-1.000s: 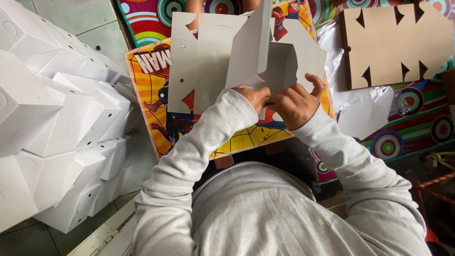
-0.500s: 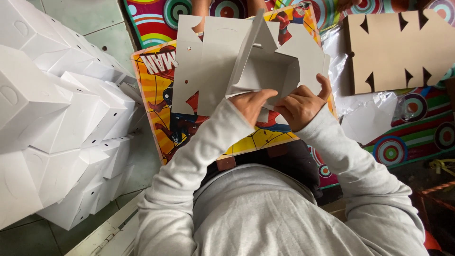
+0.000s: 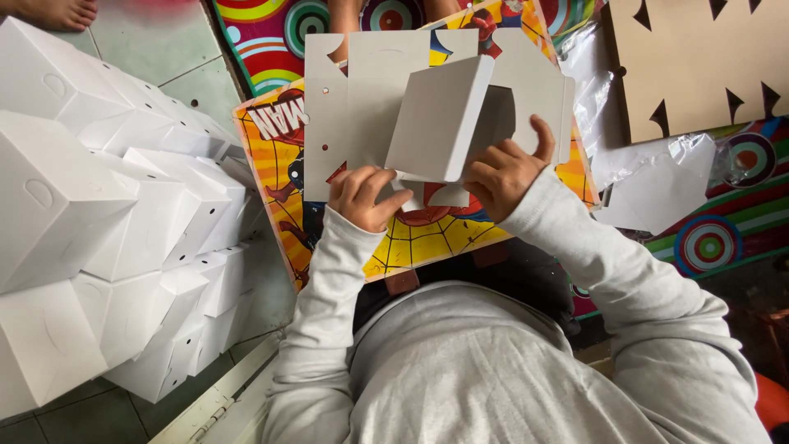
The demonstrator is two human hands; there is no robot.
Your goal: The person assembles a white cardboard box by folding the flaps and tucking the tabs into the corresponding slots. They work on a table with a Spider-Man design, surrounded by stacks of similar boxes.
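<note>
Head view: my left hand (image 3: pixel 363 196) pinches the near edge of the box blank (image 3: pixel 353 115), which lies over the mat (image 3: pixel 427 234). My right hand (image 3: pixel 505 171), at three o'clock of it, presses the raised flap (image 3: pixel 440 115). Push unevenly and I'd guess the crease skews or tears.

Head camera, steeply downward, close.
</note>
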